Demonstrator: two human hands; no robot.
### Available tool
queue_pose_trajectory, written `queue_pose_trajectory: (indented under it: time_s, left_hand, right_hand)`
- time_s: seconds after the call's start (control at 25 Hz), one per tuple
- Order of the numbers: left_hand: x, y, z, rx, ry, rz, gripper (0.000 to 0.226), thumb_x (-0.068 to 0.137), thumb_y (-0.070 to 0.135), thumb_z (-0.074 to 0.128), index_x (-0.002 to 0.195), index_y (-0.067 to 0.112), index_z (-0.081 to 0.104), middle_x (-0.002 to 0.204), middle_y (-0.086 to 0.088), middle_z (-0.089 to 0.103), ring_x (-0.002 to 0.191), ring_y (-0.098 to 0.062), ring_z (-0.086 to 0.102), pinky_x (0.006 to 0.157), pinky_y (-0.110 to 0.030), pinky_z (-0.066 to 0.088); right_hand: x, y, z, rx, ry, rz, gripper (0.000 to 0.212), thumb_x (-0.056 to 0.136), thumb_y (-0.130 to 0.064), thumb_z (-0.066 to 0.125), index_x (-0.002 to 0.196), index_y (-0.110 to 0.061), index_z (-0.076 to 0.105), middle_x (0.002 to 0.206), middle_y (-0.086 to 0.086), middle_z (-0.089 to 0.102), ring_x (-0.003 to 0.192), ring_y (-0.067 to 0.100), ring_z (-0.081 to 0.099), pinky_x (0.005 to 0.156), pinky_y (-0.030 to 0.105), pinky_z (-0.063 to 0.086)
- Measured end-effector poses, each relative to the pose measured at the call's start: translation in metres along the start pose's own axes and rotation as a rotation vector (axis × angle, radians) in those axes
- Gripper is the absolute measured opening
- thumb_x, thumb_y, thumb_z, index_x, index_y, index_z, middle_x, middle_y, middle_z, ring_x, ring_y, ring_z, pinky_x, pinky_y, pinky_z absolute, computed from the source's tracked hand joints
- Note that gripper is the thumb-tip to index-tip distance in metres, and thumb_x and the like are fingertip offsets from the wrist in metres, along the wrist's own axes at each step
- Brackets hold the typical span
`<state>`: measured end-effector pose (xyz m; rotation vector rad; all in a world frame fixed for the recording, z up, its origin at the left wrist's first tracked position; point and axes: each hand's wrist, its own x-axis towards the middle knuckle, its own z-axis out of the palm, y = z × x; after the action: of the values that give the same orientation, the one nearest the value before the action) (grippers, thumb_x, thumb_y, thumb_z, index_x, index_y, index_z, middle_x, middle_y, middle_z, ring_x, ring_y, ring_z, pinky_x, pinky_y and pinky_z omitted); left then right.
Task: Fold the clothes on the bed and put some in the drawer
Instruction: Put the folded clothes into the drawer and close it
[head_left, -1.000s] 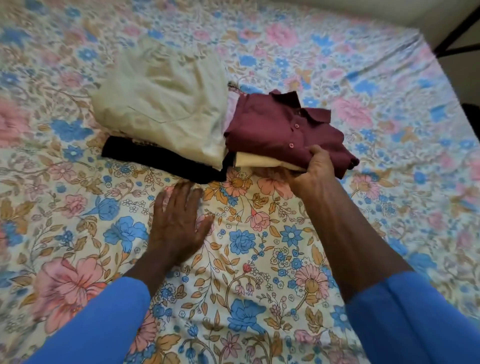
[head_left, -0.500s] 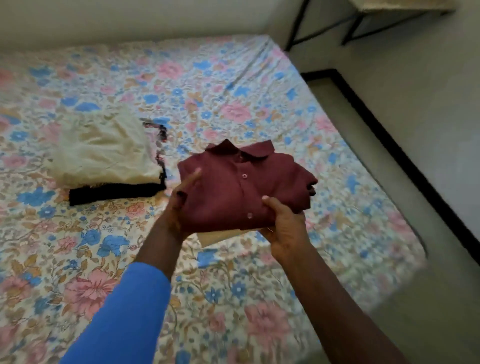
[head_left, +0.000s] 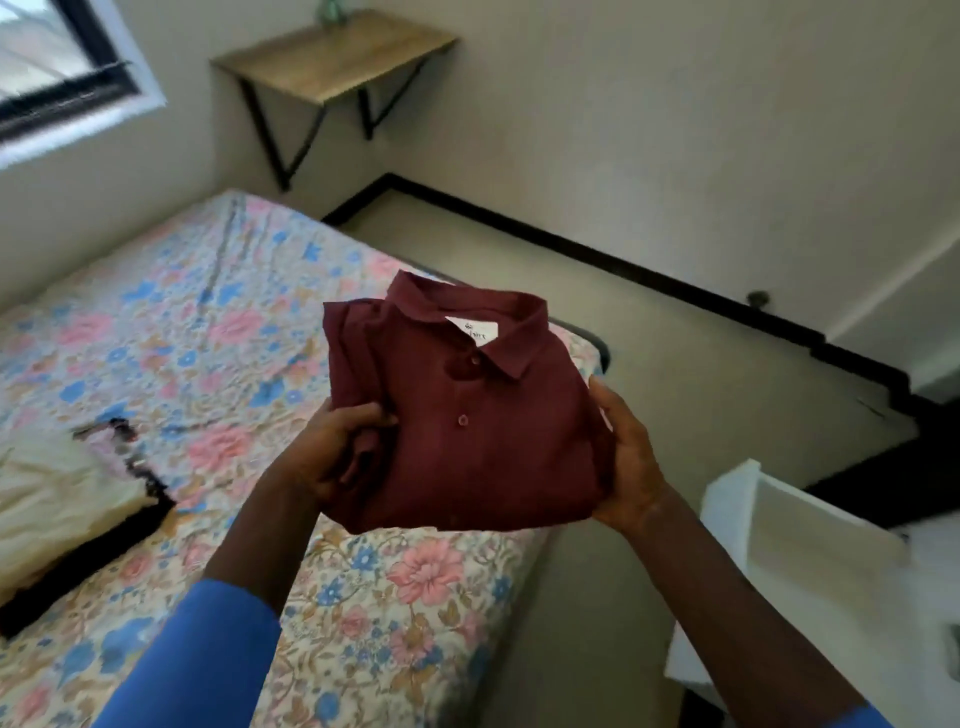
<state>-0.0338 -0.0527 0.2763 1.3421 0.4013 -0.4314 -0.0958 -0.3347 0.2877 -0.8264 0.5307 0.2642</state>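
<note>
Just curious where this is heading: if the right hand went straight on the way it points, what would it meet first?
The right hand grips the folded maroon shirt, so that comes first. Beyond, its line seems to pass above the bed corner toward bare floor; depth is unclear.

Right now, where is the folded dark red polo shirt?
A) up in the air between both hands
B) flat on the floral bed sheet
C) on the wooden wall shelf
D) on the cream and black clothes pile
A: the left hand and the right hand hold the folded dark red polo shirt by its sides, off the bed.
</note>
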Motion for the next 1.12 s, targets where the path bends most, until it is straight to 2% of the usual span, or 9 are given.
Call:
queue_pose_trajectory:
  time_s: [0.08, 0.16, 0.32, 0.52, 0.6, 0.72, 0.84, 1.0, 1.12]
  left_hand:
    - [-0.014, -0.01, 0.066, 0.115, -0.119, -0.01, 0.033, 0.067, 0.0, 0.077, 0.1, 0.001, 0.071, 0.082, -0.023, 0.068, 0.065, -0.033, 0.065, 0.062, -0.038, 0.057]
    - [-0.026, -0.026, 0.134, 0.284, -0.233, 0.031, 0.023, 0.076, -0.007, 0.072, 0.096, 0.005, 0.07, 0.078, -0.017, 0.073, 0.065, -0.03, 0.069, 0.059, -0.035, 0.059]
    - [-0.026, -0.08, 0.26, 0.614, -0.388, 0.1, 0.054, 0.066, 0.004, 0.076, 0.118, 0.012, 0.069, 0.099, -0.01, 0.079, 0.093, -0.033, 0.075, 0.084, -0.047, 0.062]
    - [-0.016, -0.164, 0.415, 0.985, -0.556, 0.267, 0.068, 0.063, 0.023, 0.071, 0.13, 0.024, 0.063, 0.116, -0.002, 0.075, 0.108, -0.024, 0.071, 0.1, -0.048, 0.056]
    - [-0.015, -0.197, 0.474, 1.181, -0.633, 0.348, 0.066, 0.074, 0.015, 0.067, 0.138, 0.024, 0.056, 0.121, -0.005, 0.071, 0.111, -0.029, 0.066, 0.098, -0.038, 0.051]
    - [0.006, -0.27, 0.557, 1.348, -0.78, 0.513, 0.064, 0.085, 0.007, 0.061, 0.147, 0.02, 0.05, 0.124, -0.015, 0.07, 0.114, -0.041, 0.064, 0.089, -0.038, 0.047]
    - [0.051, -0.352, 0.632, 1.437, -0.97, 0.572, 0.062, 0.086, 0.034, 0.055, 0.147, 0.022, 0.055, 0.13, -0.013, 0.07, 0.119, -0.04, 0.064, 0.1, -0.044, 0.051]
    - [0.128, -0.476, 0.695, 1.636, -1.165, 0.546, 0.047, 0.09, 0.031, 0.062, 0.136, 0.026, 0.063, 0.129, -0.012, 0.07, 0.118, -0.041, 0.064, 0.099, -0.05, 0.053]
    - [0.171, -0.56, 0.7, 1.748, -1.315, 0.378, 0.062, 0.095, 0.03, 0.063, 0.154, 0.027, 0.044, 0.145, -0.012, 0.06, 0.13, -0.039, 0.057, 0.108, -0.049, 0.047]
  right_hand:
    - [-0.038, -0.023, -0.052, -0.055, 0.012, -0.037, 0.041, 0.098, -0.039, 0.058, 0.127, -0.015, 0.072, 0.129, 0.011, 0.072, 0.114, 0.025, 0.072, 0.093, 0.039, 0.059]
    - [-0.073, -0.035, -0.113, -0.1, 0.072, -0.063, 0.029, 0.097, -0.025, 0.063, 0.12, -0.011, 0.074, 0.121, 0.012, 0.075, 0.104, 0.024, 0.075, 0.082, 0.033, 0.062]
    - [-0.114, -0.026, -0.24, -0.065, 0.345, -0.241, 0.044, 0.087, -0.003, 0.076, 0.13, -0.004, 0.067, 0.12, 0.015, 0.075, 0.109, 0.032, 0.073, 0.086, 0.035, 0.061]
    - [-0.14, -0.003, -0.356, 0.105, 0.799, -0.297, 0.058, 0.07, -0.02, 0.095, 0.121, -0.019, 0.069, 0.115, 0.007, 0.077, 0.103, 0.029, 0.074, 0.093, 0.041, 0.06]
    - [-0.13, 0.007, -0.395, 0.259, 0.925, -0.243, 0.07, 0.061, -0.033, 0.096, 0.124, -0.02, 0.068, 0.119, 0.007, 0.074, 0.105, 0.029, 0.072, 0.098, 0.045, 0.058]
    - [-0.095, 0.026, -0.461, 0.576, 1.046, -0.202, 0.049, 0.088, -0.015, 0.079, 0.133, -0.013, 0.062, 0.13, 0.015, 0.067, 0.106, 0.035, 0.067, 0.087, 0.04, 0.057]
    - [-0.046, 0.051, -0.525, 0.777, 1.099, -0.164, 0.046, 0.097, -0.015, 0.069, 0.141, -0.015, 0.056, 0.133, 0.015, 0.065, 0.109, 0.037, 0.066, 0.086, 0.043, 0.057]
    - [0.013, 0.094, -0.6, 0.942, 1.163, -0.149, 0.045, 0.094, -0.014, 0.071, 0.137, -0.015, 0.059, 0.126, 0.015, 0.068, 0.108, 0.038, 0.068, 0.085, 0.049, 0.059]
    - [0.054, 0.121, -0.644, 0.876, 1.176, -0.086, 0.045, 0.093, -0.015, 0.073, 0.136, -0.012, 0.06, 0.124, 0.014, 0.07, 0.107, 0.034, 0.07, 0.092, 0.047, 0.059]
